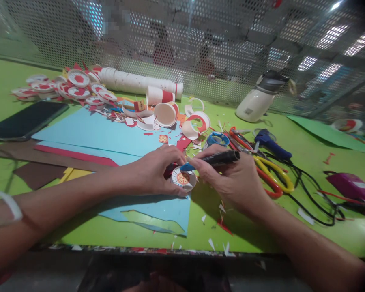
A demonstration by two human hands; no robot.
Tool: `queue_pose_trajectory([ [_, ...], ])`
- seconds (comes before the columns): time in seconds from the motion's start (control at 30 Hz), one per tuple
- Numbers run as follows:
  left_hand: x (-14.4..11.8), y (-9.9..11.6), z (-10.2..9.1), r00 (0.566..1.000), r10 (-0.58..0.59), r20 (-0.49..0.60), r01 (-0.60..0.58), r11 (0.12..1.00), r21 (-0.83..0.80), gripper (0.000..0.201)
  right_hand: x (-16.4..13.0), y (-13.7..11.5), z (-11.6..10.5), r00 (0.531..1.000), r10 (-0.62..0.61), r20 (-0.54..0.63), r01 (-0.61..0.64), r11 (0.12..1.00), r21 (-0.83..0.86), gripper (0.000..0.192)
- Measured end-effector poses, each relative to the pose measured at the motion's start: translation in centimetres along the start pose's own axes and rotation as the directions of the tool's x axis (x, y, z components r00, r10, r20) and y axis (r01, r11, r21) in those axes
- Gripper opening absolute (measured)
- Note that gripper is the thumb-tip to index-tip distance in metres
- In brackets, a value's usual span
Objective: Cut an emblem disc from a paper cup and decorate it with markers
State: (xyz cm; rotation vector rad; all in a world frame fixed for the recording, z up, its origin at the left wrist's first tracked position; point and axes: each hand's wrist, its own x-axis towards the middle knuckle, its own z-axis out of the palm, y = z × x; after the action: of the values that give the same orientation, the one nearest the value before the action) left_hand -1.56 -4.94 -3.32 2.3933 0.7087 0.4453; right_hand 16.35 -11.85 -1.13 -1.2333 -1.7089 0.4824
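Note:
Between thumb and fingers, my left hand [153,172] grips a small white paper-cup base [187,187] by its rim. An orange round pattern fills its middle, with blue marks around it. My right hand [231,174] is closed around a black marker pen [220,158] with a blue front end, whose tip meets the top of the cup base. Light blue paper [170,207] lies under my left hand. Beyond my hands are a blue tape roll [216,140] and a cut cup ring [197,123].
Finished-looking red and white discs [79,79] pile up at the back left, beside a long stack of paper cups [134,79]. A phone [27,119] lies left. Scissors [273,174], a blue glue gun [272,144] with its cord and a white bottle [257,99] stand right.

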Motion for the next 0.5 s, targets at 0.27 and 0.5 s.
queue_pose_trajectory([
  [0.27,-0.04,-0.09,-0.02,1.0,-0.011,0.001,0.011,1.0,-0.003,0.042,0.18,-0.07,-0.23,0.999,0.032,0.015,-0.033,0.999,0.033,0.011],
  [0.5,-0.02,-0.04,0.01,1.0,0.003,0.006,-0.003,1.0,-0.001,0.041,0.3,-0.62,-0.23,0.998,0.045,0.036,-0.046,0.999,0.024,0.009],
])
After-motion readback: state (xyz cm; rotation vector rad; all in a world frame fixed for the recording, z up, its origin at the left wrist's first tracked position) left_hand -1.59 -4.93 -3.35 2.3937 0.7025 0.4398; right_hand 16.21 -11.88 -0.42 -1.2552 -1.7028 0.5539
